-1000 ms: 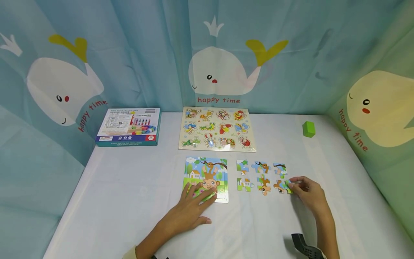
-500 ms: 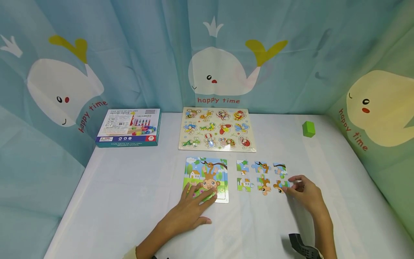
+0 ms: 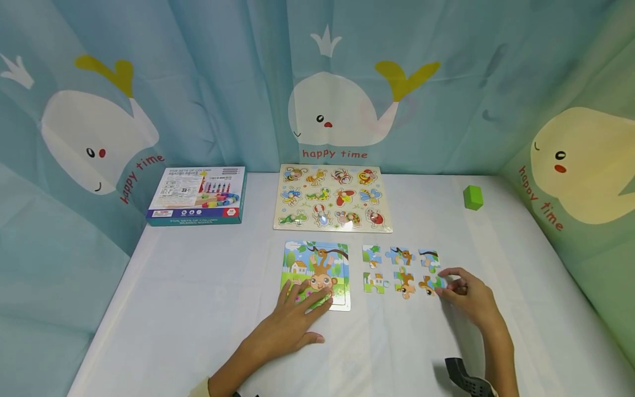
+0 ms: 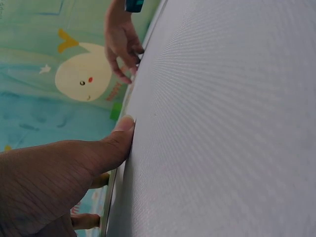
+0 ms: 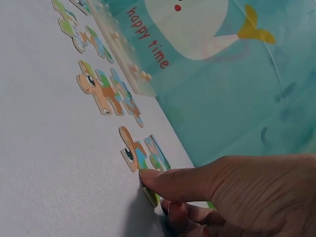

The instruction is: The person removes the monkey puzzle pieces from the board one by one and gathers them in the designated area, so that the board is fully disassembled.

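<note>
My left hand (image 3: 297,320) rests with spread fingers on the lower part of a monkey picture puzzle board (image 3: 299,255); the left wrist view shows its thumb (image 4: 123,126) low by the white tabletop. To the right, my right hand (image 3: 471,298) pinches a jigsaw puzzle piece (image 3: 429,284) showing part of the monkey's face, its thumb at the lower right edge and its index finger at the upper right. The right wrist view shows the thumb covering part of this piece (image 5: 131,153). Several other jigsaw pieces (image 3: 374,283) lie in two rows between the hands.
Behind the monkey board lies a wooden insect peg puzzle (image 3: 307,208). A flat boxed toy (image 3: 198,196) sits at the back left, and a green block (image 3: 473,197) stands at the back right. A whale-print curtain (image 3: 238,82) encloses the white table (image 3: 198,286).
My right hand has shifted slightly left, its thumb and index finger reaching farther over the lower right jigsaw piece. My left hand stays in place on the board.
</note>
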`<state>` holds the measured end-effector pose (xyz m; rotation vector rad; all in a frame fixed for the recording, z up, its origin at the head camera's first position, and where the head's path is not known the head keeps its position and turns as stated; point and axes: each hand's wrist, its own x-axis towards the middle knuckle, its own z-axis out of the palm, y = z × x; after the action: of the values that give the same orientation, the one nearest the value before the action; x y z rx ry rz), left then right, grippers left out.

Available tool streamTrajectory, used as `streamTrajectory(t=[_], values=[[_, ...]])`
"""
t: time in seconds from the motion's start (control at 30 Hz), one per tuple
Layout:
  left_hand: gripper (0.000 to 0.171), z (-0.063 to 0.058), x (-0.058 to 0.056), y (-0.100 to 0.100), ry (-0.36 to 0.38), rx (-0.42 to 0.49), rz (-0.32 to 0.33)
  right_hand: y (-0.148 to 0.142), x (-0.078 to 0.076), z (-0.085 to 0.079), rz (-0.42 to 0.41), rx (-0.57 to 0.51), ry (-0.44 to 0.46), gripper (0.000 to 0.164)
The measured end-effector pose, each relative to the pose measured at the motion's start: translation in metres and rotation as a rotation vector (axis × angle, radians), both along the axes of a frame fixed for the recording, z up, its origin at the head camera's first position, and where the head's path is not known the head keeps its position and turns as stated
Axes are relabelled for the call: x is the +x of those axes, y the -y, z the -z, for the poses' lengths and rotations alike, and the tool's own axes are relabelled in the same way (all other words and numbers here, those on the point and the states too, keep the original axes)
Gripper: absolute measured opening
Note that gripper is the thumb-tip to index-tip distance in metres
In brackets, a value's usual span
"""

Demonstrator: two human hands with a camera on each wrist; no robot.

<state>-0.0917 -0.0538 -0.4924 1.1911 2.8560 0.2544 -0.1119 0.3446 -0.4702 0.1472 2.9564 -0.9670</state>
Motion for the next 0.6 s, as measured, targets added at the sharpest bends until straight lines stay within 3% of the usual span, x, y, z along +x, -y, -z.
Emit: streamTrajectory(t=[0.6], values=[[0.069, -0.0013, 0.0002, 0.0008, -0.011, 0.013, 0.006, -0.0007, -0.0002, -0.0025, -0.019, 0.024, 0.006, 0.031]])
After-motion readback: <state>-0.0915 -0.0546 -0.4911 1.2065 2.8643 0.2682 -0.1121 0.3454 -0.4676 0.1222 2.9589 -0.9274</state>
